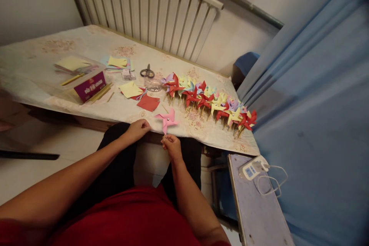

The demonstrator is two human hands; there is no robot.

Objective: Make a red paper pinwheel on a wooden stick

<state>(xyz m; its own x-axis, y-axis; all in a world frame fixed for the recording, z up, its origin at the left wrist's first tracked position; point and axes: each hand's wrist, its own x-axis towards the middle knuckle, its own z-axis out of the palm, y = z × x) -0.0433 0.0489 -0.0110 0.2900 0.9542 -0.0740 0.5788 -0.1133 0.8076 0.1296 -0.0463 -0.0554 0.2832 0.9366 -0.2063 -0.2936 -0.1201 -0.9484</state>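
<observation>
Right hand [172, 146] is seen just below the table's near edge, its fingers pinched shut on the stick of a pink pinwheel [167, 120], which is held upright over that edge. Left hand [138, 128] is noted at the pinwheel's 9 o'clock with curled fingers — whether anything is gripped cannot be told. The hands are close but not touching.

A grey board [259, 207] carrying a white device [253, 169] and cable is set well apart at 4 o'clock. On the table [34, 73], a red paper square [148, 102] lies near at 11 o'clock. A row of pinwheels [210, 102] is laid from 12 to 3 o'clock, toward the right corner. Farther at 11 — scissors [147, 72], purple box [90, 85].

Bare cloth is left at far 10 o'clock. The right side is closed by a blue curtain [317, 84].

Pinwheel: folded pink vanes, pale pin at centre.
</observation>
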